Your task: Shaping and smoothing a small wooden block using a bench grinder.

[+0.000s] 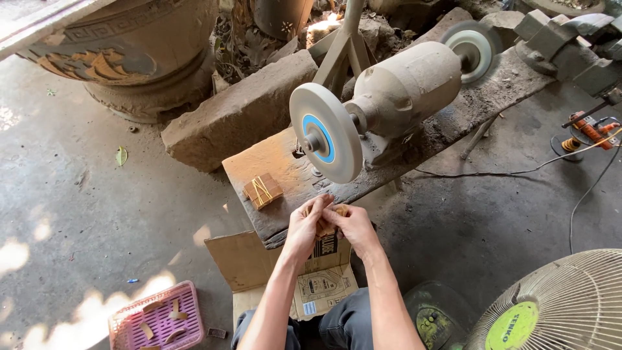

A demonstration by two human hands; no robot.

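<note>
My left hand [308, 220] and my right hand [350, 223] meet just below the near grinding wheel [324, 133], and together they hold a small stack of brown wooden pieces [326, 223]. The white wheel with a blue centre is mounted on a dusty bench grinder [405, 87]. The grinder stands on a long rough plank [285, 162]. To the left on the plank lies a bundle of wooden pieces [262, 190] tied with rubber bands.
A pink plastic basket [159, 317] with several wooden bits sits at lower left. Flattened cardboard [259, 262] lies under my arms. There is a fan [557, 304] at lower right, a stone block [236, 113] behind the plank, a large pot [136, 45] and a power tool [586, 133] with a cable.
</note>
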